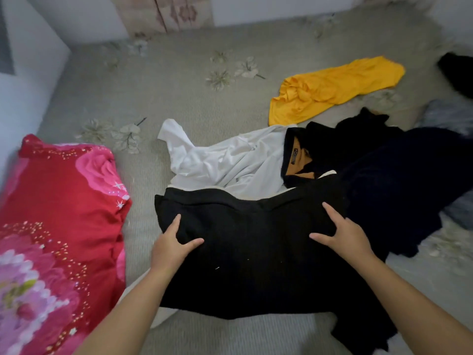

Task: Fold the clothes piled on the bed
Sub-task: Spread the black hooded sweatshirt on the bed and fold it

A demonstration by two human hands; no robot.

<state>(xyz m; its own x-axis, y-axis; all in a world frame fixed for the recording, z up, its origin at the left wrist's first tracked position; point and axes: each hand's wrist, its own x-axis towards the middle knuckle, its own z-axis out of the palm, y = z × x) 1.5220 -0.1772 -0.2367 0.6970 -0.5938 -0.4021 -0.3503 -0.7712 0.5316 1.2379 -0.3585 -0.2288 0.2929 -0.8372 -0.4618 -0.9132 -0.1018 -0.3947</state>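
A black garment [245,252] lies spread across the near middle of the bed, partly folded. My left hand [171,245] grips its left edge, thumb on top and fingers wrapped over the fabric. My right hand [343,233] holds its right side, fingers spread and thumb pressing the cloth. Behind it lies a crumpled white shirt [220,160]. A black garment with an orange inner collar [332,147] and a dark navy piece [409,175] are heaped to the right. A yellow garment [332,89] lies farther back.
A red and pink floral quilt [58,226] is bunched at the left. The grey floral bedsheet [166,98] covers the bed. Another dark item [458,73] sits at the far right edge. White walls and a patterned curtain [166,14] border the far side.
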